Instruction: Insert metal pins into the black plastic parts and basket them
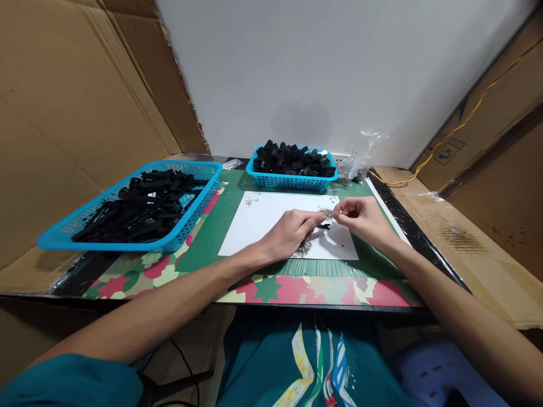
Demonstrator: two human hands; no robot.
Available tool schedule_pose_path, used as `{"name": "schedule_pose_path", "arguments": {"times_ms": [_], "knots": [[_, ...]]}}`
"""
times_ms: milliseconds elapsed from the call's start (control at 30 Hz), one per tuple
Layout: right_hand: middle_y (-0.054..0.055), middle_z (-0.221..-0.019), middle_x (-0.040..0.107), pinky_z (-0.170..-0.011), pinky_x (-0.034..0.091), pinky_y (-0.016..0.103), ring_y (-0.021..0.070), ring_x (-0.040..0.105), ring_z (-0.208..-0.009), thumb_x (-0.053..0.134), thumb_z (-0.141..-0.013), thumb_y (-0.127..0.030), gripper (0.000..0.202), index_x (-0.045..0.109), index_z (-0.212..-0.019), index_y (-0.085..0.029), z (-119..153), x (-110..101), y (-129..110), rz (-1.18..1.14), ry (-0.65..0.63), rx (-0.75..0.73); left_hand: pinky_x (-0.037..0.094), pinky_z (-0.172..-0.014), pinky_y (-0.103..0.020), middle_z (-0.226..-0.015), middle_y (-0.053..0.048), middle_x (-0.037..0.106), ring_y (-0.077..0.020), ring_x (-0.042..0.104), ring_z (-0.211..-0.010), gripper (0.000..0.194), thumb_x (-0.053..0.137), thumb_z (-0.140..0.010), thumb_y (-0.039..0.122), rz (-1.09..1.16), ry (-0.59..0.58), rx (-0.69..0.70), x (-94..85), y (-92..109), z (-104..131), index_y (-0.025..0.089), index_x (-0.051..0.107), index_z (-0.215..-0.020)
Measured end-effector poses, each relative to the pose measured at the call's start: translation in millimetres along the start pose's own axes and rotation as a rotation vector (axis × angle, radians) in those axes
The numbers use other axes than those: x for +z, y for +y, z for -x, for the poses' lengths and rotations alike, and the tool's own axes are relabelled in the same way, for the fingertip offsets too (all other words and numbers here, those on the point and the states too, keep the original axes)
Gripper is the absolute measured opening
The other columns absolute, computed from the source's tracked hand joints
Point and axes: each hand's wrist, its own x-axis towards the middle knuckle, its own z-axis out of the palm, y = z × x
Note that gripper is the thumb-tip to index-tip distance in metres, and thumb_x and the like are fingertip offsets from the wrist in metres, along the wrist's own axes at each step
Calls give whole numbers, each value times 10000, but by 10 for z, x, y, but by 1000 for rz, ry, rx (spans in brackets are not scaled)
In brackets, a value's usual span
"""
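My left hand (292, 230) rests on a white sheet (250, 226), its fingers closed on a small black plastic piece (324, 226) whose end sticks out past the thumb. Just to the right, my right hand (362, 217) pinches a thin, slender object between thumb and fingertips; its kind is too small to make out. The two hands' fingertips nearly meet above a pile of tiny metal parts (326, 212). Another heap of these metal parts (304, 249) lies under and beside my left hand, partly covered by it.
A large blue basket (169, 243) of long black pieces stands at the left. Behind the sheet, a smaller blue basket (292, 182) holds many black blocks. Clear plastic bags (354, 167) lie beside it. Cardboard walls (76, 85) flank the table, and a yellow cable (460, 125) hangs at right.
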Motion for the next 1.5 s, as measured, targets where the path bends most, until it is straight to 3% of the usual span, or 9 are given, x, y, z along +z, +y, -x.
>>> {"name": "schedule_pose_path", "arguments": {"times_ms": [167,433,733,1033,1200,1500], "knots": [[-10,-567,551,-510,255,268,110,421,-540,687,-720,-315,179,724,-735,-141,-1,46,14,52,-99,86,316,-588,-272,-614,23,500,-117,446,-562,506,396,-1097,438,-52,-87,-43,13,-16,3,151,665,-780],[18,-602,602,-531,322,276,130,475,-567,655,-723,-287,195,758,-774,-130,3,74,79,195,-74,91,353,-602,-279,-606,23,524,-123,476,-560,488,353,-1104,380,-107,-97,-21,20,-51,-1,149,729,-895],[-12,-555,541,-524,286,278,120,432,-554,668,-702,-265,160,754,-753,-141,21,40,84,228,-84,56,346,-593,-276,-619,23,540,-120,494,-559,506,360,-1112,410,-125,-102,19,37,-40,26,151,768,-964],[4,-604,589,-553,332,282,133,483,-584,667,-721,-256,149,759,-762,-146,28,13,122,303,-111,18,339,-605,-282,-628,14,556,-123,486,-569,491,361,-1114,358,-192,-101,83,52,-50,29,151,728,-862],[8,-598,597,-559,337,283,139,480,-587,640,-791,-271,186,779,-789,-147,24,-56,74,366,-175,0,343,-625,-282,-638,13,570,-121,461,-569,486,358,-1118,322,-194,-111,103,52,-34,29,160,665,-778],[61,-648,677,-556,337,297,160,514,-600,636,-902,-372,311,813,-817,-131,32,-42,5,397,-170,-12,350,-627,-294,-640,6,580,-123,462,-558,484,346,-1120,317,-199,-134,105,54,-33,29,166,617,-748]]}}
